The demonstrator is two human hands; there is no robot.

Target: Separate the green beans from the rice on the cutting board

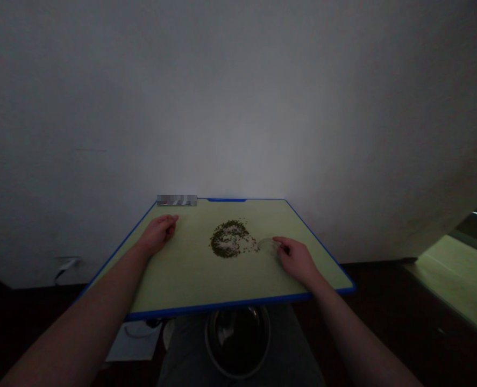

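A pile of small green grains, like mung beans, mixed with white grains like rice, lies on the middle of the pale yellow table. At its right edge is a thin, curved, pale spoon-like utensil; its far end by the grains is hard to make out. My right hand grips the near end, index finger stretched along it. On the left of the table my left hand is loosely curled, apart from the pile, with nothing visible in it.
The table has a blue rim, and a blurred-out strip is at its far left corner. A metal bowl rests on my lap below the near edge. A wall stands behind. Lower left, a plug is in the wall.
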